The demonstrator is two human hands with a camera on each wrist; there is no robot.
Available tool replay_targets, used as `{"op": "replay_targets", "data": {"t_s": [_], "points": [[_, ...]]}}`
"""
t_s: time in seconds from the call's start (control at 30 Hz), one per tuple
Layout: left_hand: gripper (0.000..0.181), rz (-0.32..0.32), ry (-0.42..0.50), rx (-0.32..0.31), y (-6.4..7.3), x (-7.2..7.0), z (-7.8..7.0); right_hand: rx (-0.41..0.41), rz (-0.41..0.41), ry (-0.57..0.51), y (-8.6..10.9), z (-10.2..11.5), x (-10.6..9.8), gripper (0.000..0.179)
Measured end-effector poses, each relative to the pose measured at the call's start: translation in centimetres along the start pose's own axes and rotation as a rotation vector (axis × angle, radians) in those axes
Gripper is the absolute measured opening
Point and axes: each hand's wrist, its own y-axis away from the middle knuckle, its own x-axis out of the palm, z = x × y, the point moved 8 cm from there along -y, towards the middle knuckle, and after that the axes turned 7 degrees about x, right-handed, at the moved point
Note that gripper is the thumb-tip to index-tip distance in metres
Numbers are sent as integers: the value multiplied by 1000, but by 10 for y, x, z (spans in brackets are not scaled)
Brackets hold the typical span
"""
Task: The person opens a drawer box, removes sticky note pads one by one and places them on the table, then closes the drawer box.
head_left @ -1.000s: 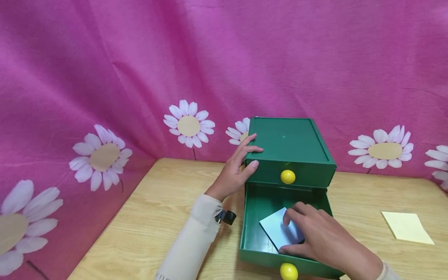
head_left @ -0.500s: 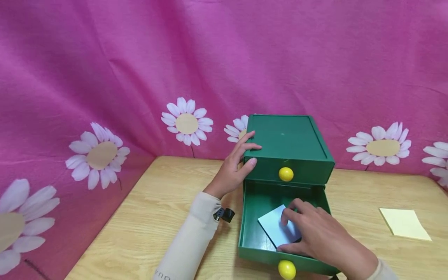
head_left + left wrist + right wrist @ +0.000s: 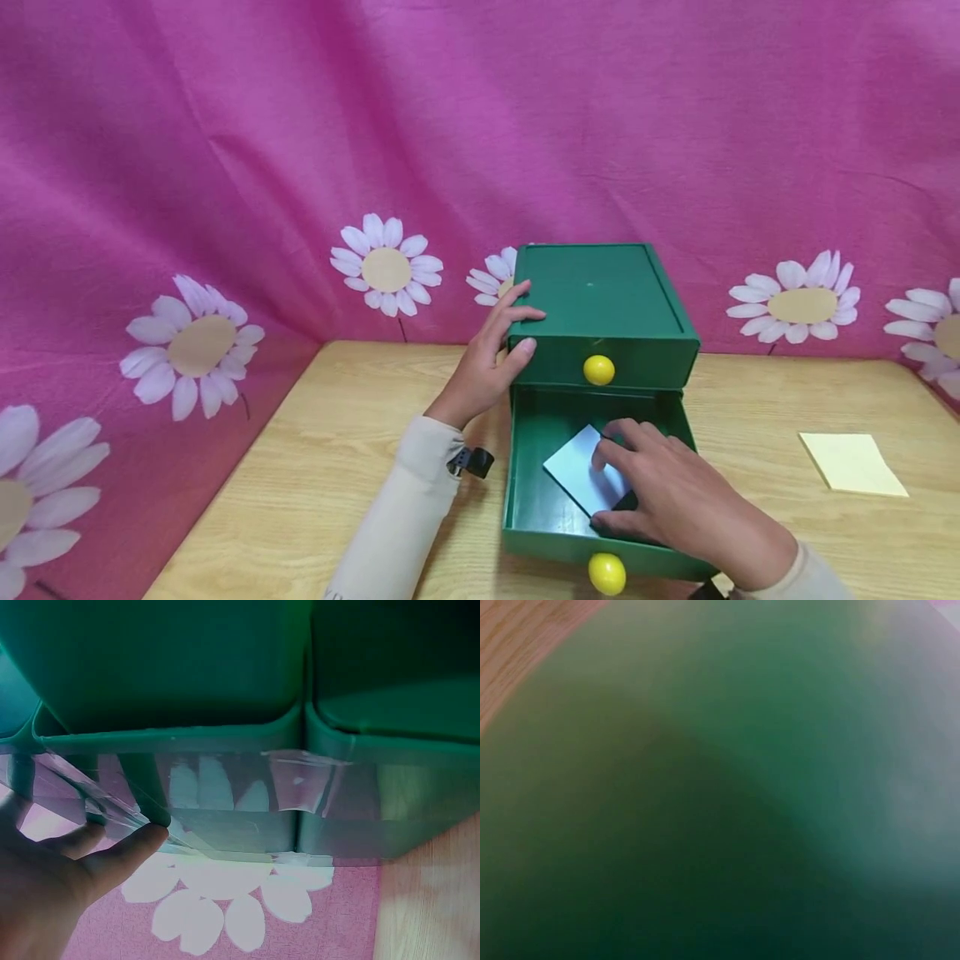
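Note:
A small green drawer cabinet [image 3: 600, 292] stands on the table, its upper drawer closed and its lower drawer [image 3: 528, 500] pulled out. Both have round yellow knobs. At the upper left edge rests my left hand [image 3: 480, 367], fingertips on the top and thumb at the front corner; the left wrist view shows fingers [image 3: 124, 855] against the side. Inside the lower drawer lies a blue sticky note pad [image 3: 573, 471]. Bent over it is my right hand [image 3: 667, 483], thumb near the pad's front corner, with a gap between thumb and index finger. The right wrist view is blurred green.
A pale yellow sticky note pad [image 3: 853, 464] lies on the wooden table [image 3: 360, 417] to the right of the cabinet. A pink cloth [image 3: 600, 125] printed with white daisies hangs behind and at the left.
The head view has shifted slightly. The blue pad sits slightly turned in the drawer, and more dark drawer floor shows between it and my right thumb. My left hand keeps its place on the cabinet.

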Motion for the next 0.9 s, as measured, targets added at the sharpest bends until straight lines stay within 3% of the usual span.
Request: {"op": "replay_targets", "data": {"t_s": [0.37,0.63,0.9], "points": [[39,4,-6,-22,2,3,-2,9,10,-1,3,-2,2,42],[37,-5,30,-55,2,-4,-36,47,46,-36,1,-3,4,49],[37,3,20,-44,-2,-1,-41,35,-2,-9,1,-3,-1,43]]}}
